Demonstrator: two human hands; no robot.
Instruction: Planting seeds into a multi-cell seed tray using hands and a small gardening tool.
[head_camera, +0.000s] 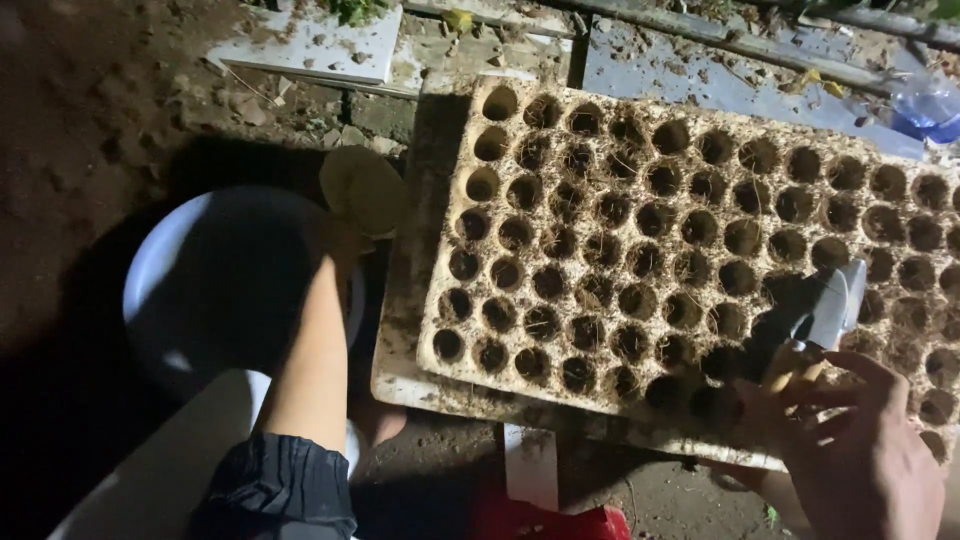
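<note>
At the far left, the left hand (345, 235) reaches forward over a white round basin (160, 270) that stands on the soil. Its grip is around a small round tan thing (365, 188), maybe a shallow scoop or lid; the fingers are in shadow, so I cannot tell how tightly they close. The dark sleeve (275, 485) of this arm is at the lower edge.

Just to the right of this grip lies the seedling tray (560, 140), a pale foam block with many round cells, dirty with soil and fine roots. It rests on a light board (395, 340), on the ground. Its long axis goes from the left grip toward the right and a little downward in the picture; the cells open upward.

Further right, the right hand (860, 450) is closed around the pale handle of a small trowel (825, 305). The blade lies over the near cells of the tray, just ahead of the grip. The trowel's long axis goes from the grip up and slightly right, and the blade tip points away from the person.

To do this work well, I think the blade should go straight down into one cell, gently, so the foam wall does not break, while the other hand keeps steady.
</note>
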